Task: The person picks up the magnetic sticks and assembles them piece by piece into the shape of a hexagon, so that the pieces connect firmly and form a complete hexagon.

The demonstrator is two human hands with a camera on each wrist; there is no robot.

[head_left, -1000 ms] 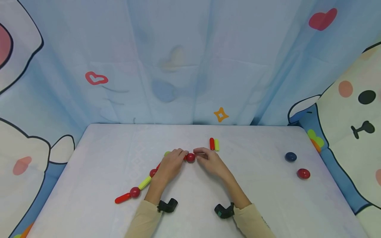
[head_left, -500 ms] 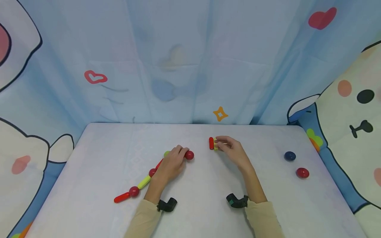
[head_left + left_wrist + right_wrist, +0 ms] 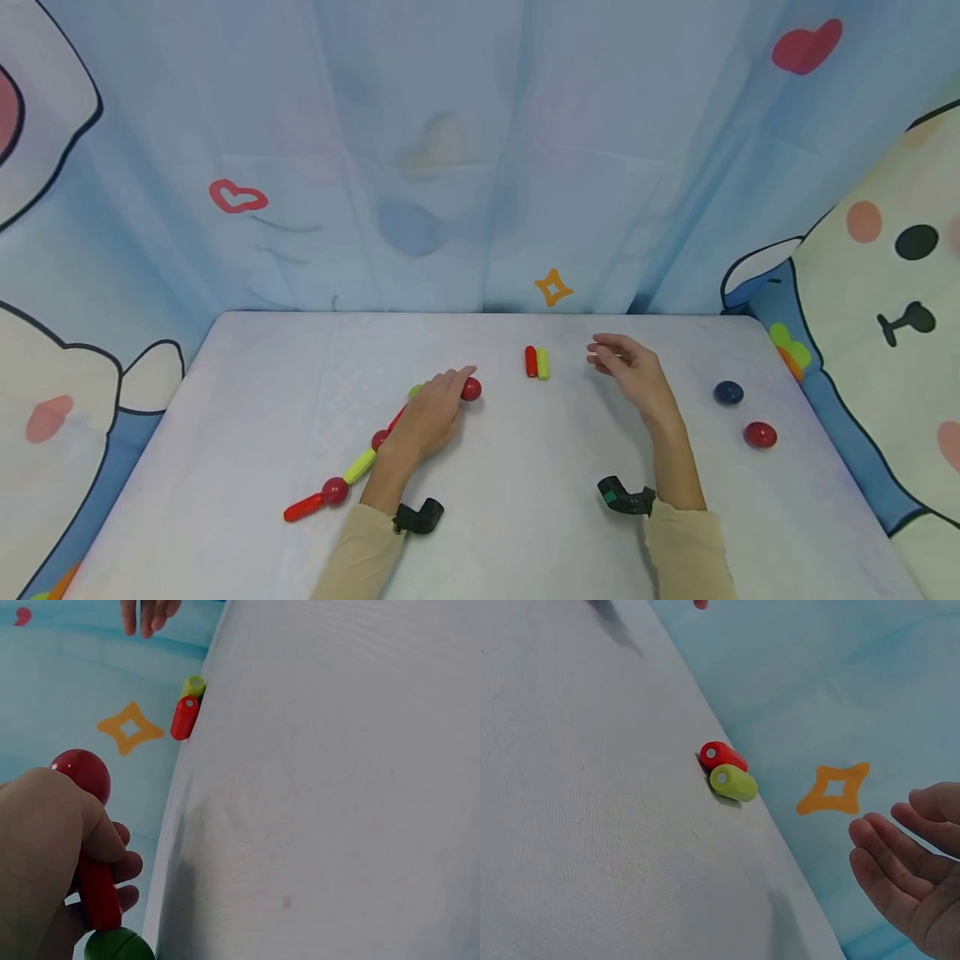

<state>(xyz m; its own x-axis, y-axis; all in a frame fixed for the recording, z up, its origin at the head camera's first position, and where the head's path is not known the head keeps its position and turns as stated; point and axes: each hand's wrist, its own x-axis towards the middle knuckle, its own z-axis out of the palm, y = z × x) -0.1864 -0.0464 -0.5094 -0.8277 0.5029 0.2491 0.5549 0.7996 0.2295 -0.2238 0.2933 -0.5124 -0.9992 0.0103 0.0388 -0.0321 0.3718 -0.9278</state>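
My left hand (image 3: 429, 417) grips a red rod (image 3: 100, 892) near the far end of a chain of rods and balls. A red ball (image 3: 471, 389) sticks out past its fingertips, and a green ball (image 3: 120, 946) joins the rod's other end. From under the hand the chain runs down-left through a yellow-green rod (image 3: 360, 467) and a red ball (image 3: 335, 491) to a red end rod (image 3: 303, 507). Part of it is hidden by the hand. My right hand (image 3: 633, 371) hovers with relaxed fingers and nothing in it, right of a loose red rod (image 3: 531, 362) and yellow-green rod (image 3: 543, 364).
On the right side of the white table (image 3: 525, 517) lie a dark blue ball (image 3: 728, 392) and another red ball (image 3: 761, 434). A printed blue curtain (image 3: 465, 233) hangs along the back edge. Each wrist wears a small black camera (image 3: 418, 517).
My right hand has left the chain's red end ball, passed over the loose yellow-green rod, and moved further right with nothing in it. The left hand stays on the chain.
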